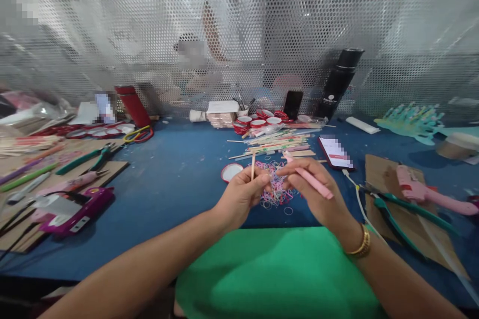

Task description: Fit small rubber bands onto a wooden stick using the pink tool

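Two hands work mid-worktop, nr front edge: left hand [239, 195] fingers pinch thin wooden stick [253, 165], axis upright; right hand [318, 194] fingers pinch pink stick [312, 182], slanting toward back edge. Rubber bands [276, 187] lie just behind, btwn both.

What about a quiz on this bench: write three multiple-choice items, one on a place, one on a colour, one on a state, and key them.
1. Where does the pile of small rubber bands lie?
A. on the blue table, just beyond the hands
B. on the cardboard at the far left
C. inside a red cup

2. What colour is the stick in the right hand?
A. green
B. pink
C. black

3. How does the left hand hold the thin wooden stick?
A. flat on the table
B. upright, pinched in the fingers
C. dropped beside the phone

Key: 1 A, the bands show between and past the hands; 2 B, it is pink; 3 B, its tip rises above the fingers.
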{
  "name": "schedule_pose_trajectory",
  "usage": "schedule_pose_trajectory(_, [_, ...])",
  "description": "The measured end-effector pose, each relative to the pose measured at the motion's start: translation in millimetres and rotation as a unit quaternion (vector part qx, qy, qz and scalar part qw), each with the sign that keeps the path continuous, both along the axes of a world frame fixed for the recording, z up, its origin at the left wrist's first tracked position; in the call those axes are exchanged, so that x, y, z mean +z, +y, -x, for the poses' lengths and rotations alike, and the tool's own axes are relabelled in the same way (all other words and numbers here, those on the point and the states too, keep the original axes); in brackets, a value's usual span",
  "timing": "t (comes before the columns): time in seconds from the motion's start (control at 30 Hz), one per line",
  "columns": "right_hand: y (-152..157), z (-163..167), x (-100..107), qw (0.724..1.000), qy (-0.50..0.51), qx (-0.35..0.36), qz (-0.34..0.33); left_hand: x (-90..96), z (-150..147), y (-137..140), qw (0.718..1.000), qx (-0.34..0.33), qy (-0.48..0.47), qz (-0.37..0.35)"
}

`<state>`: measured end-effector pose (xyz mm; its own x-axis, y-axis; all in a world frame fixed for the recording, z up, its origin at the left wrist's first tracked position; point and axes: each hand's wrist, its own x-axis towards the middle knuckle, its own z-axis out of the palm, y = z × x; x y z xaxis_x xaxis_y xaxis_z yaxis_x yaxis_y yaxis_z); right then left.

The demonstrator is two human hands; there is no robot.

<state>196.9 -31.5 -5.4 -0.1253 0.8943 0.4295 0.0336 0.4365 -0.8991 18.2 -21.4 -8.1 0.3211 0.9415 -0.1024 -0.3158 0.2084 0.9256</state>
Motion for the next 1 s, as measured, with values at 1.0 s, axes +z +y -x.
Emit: schedule_pose_trajectory(1.0, [35.6, -31.8, -21.6, 0.958, -0.198, -0.193, -0.075, -2.9, -1.3, -5.3, 0.998, -0.017, 0.055, 0.018])
